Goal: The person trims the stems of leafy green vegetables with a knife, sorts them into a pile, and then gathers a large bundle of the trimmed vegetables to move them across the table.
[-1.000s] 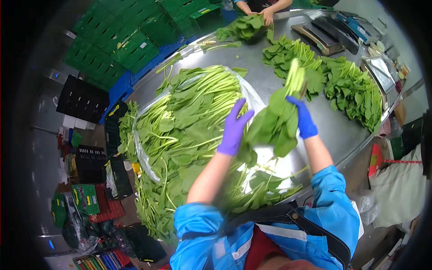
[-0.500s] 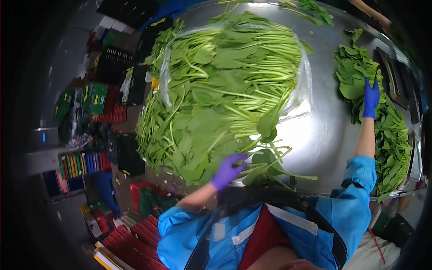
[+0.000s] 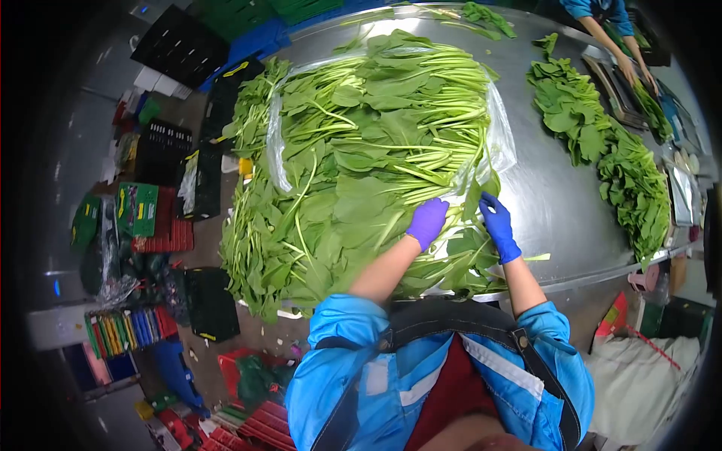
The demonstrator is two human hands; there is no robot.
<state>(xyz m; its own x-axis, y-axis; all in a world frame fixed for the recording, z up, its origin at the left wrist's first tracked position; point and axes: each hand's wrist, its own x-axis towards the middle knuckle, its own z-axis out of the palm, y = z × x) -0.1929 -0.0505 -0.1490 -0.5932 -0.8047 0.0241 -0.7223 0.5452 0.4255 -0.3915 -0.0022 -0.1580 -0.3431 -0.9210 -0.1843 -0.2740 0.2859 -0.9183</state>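
A wide heap of leafy greens (image 3: pixel 361 180) with long pale stems lies on the metal table, partly on a clear plastic sheet (image 3: pixel 500 128). My left hand (image 3: pixel 427 224), in a purple glove, is closed over stems at the heap's near right edge. Close to its right, my right hand (image 3: pixel 499 228), in a blue glove, has its fingers curled against a hanging leaf (image 3: pixel 481 194); what its fingertips pinch is partly hidden. Loose leaves and stems (image 3: pixel 462 259) lie below both hands, near the table's front edge.
A row of laid-out greens (image 3: pixel 594 139) runs along the table's (image 3: pixel 556 218) right side. Beyond it, another person's hands (image 3: pixel 635 71) handle greens by dark trays (image 3: pixel 613 94). Crates (image 3: pixel 210 301) stand on the floor at left.
My right hand has moved from the row of greens at right to beside my left hand. My left hand has shifted up and right onto the stems. Another person's hands have come into view.
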